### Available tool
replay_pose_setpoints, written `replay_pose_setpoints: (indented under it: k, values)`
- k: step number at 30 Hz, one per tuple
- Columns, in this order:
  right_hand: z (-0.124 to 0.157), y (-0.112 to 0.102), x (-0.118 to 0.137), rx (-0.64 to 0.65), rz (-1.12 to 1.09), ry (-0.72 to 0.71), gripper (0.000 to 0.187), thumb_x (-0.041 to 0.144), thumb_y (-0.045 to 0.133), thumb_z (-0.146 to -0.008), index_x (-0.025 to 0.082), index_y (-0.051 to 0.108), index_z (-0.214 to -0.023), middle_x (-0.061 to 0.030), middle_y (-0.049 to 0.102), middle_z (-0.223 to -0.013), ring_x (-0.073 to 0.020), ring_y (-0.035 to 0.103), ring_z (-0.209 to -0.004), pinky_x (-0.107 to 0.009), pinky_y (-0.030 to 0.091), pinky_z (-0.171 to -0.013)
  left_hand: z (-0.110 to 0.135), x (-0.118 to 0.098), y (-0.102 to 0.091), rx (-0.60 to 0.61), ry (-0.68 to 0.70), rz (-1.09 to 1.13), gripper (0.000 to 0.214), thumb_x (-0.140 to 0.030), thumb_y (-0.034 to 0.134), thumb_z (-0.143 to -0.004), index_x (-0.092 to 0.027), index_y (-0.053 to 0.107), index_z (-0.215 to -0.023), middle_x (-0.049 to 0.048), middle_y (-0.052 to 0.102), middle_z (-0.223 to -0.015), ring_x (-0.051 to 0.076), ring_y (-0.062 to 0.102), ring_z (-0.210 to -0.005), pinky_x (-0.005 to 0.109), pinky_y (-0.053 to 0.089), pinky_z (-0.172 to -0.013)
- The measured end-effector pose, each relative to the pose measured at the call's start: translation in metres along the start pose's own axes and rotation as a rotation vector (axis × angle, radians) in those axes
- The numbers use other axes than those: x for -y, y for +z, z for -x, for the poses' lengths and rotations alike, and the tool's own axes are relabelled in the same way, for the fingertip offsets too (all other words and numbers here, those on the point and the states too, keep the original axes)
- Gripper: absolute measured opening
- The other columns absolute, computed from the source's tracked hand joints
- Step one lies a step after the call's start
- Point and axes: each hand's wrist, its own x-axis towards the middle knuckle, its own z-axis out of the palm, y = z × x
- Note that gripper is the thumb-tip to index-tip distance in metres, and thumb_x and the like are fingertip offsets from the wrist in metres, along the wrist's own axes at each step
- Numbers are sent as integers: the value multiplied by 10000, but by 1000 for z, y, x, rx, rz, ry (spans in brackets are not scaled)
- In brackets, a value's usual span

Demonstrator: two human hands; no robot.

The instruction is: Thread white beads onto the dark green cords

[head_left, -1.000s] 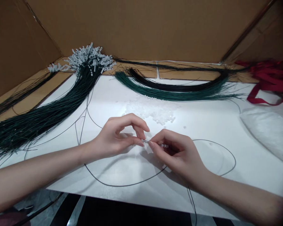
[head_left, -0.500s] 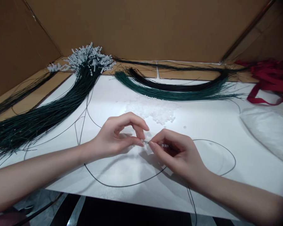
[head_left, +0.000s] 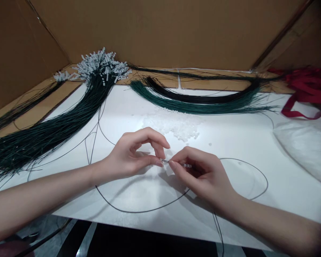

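Observation:
My left hand [head_left: 133, 153] and my right hand [head_left: 200, 173] meet fingertip to fingertip low over the white board [head_left: 243, 142]. Both pinch the end of one thin dark wire [head_left: 139, 210], which loops away across the board. A few small clear beads [head_left: 186, 165] sit on the wire inside my right fingers. Just beyond my hands lies a loose pile of clear beads [head_left: 176, 125].
A big bundle of dark green wires with white beaded tips [head_left: 69, 117] fans out at the left. A second green and black wire bundle [head_left: 198, 101] curves along the back. Red ribbon [head_left: 307, 92] lies far right, a clear plastic bag [head_left: 305, 150] below it. Cardboard walls surround everything.

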Motion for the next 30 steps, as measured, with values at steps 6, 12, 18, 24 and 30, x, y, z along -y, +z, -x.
replay_pose_setpoints:
  k: [6,12,18,24,30]
  values:
    - [1,-1,0,-11,4,8,150,185,601,-882,171,644,-740,34,481,-577,-88,376,-514,-237,291,-465,0,2,1,-12,9,16,312,-134,795,-784,-202,656,-1055,10,693,-846,133,687,-771,288,547,-832]
    - [1,0,-1,-15,7,-13,148,165,600,-884,163,641,-742,38,474,-587,-81,376,-522,-234,292,-472,0,1,1,-18,-3,18,323,-110,798,-776,-196,653,-1051,9,694,-852,126,685,-777,269,537,-814]
    - [2,0,0,-12,-5,-10,141,163,602,-887,155,646,-753,42,458,-586,-79,377,-525,-233,292,-474,0,1,1,-17,15,18,342,-121,802,-775,-206,647,-1068,7,697,-847,136,689,-774,296,540,-840]
    - [1,0,1,-12,5,-6,150,160,599,-887,150,648,-745,37,477,-588,-80,376,-523,-235,294,-473,0,2,1,-23,10,22,315,-139,799,-782,-200,650,-1054,11,694,-841,136,688,-767,292,549,-835]
    - [1,-1,0,3,1,-21,144,138,596,-878,152,643,-742,37,490,-601,-76,389,-533,-227,302,-481,0,2,1,-13,26,6,329,-131,800,-780,-187,641,-1063,18,696,-852,139,690,-774,290,555,-829]
